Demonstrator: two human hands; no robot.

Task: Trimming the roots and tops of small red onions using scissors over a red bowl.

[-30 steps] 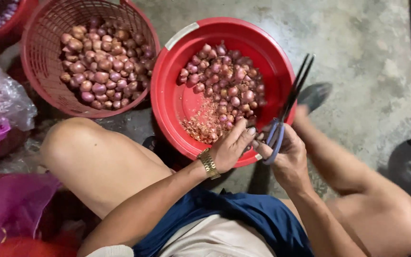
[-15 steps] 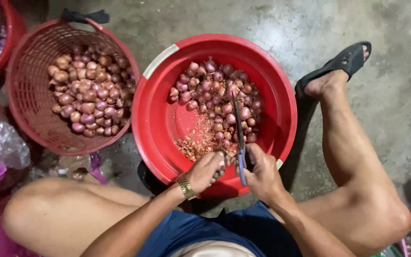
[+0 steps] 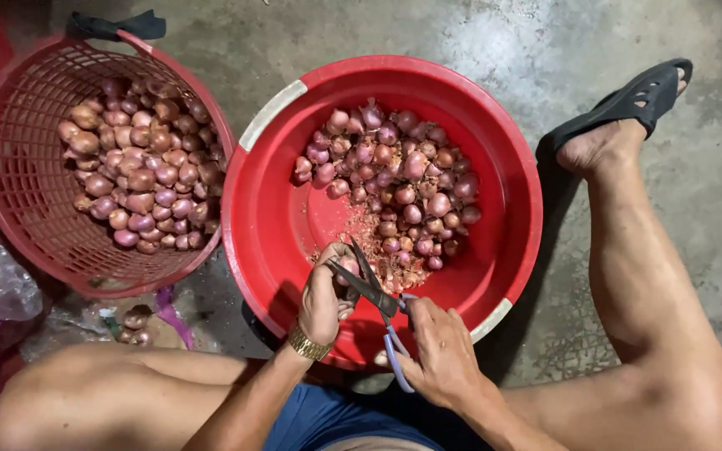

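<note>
The left hand [image 3: 323,296] has its fingers closed around a single shallot [image 3: 347,269], held low over the near inner wall of the red basin [image 3: 277,225]. Just right of it, the right hand [image 3: 438,351] grips the blue handles of a pair of scissors [image 3: 373,292], fingers closed through the loops. The blades are parted and meet the shallot, so the bulb sits at the blade tips, between the two hands. The scissors' long axis runs from the near right handles to the far left tips.

A heap of shallots [image 3: 394,184] fills the far right half of the basin, with trimmings [image 3: 369,242] just beyond the hands; the basin's left inner wall is bare red. A red mesh basket [image 3: 22,209] of shallots touches the basin's left rim. A sandalled foot [image 3: 620,125] rests on the concrete floor [image 3: 478,33] to the right.
</note>
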